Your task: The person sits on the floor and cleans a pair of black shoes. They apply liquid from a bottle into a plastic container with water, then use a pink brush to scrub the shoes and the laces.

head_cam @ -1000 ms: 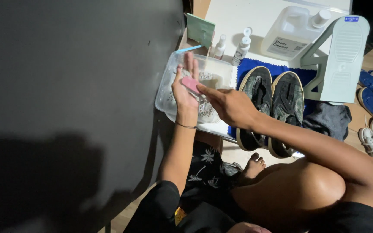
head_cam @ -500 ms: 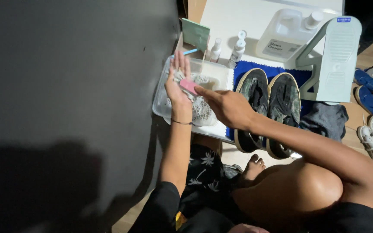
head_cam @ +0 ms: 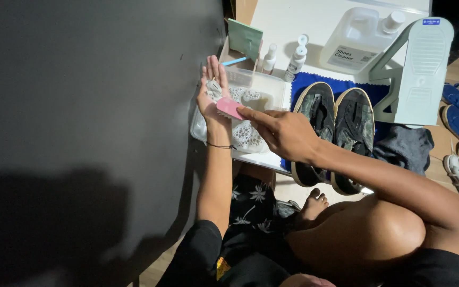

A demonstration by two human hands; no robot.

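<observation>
The left hand [head_cam: 212,93] is open flat, palm up with foam on it, over a clear tub [head_cam: 251,114] of soapy water. The right hand [head_cam: 285,133] grips a pink brush [head_cam: 229,108] against that palm. Beside the tub, two dark shoes [head_cam: 336,127] lie on a blue cloth [head_cam: 314,81] on the white table [head_cam: 293,21], beside a dark wall [head_cam: 81,106].

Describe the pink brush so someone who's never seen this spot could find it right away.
Start at the pair of dark shoes on the blue cloth, then look left to the clear plastic tub of soapy water. Above it, the right hand presses a small pink brush against the open left hand; nothing else there is pink.
</observation>
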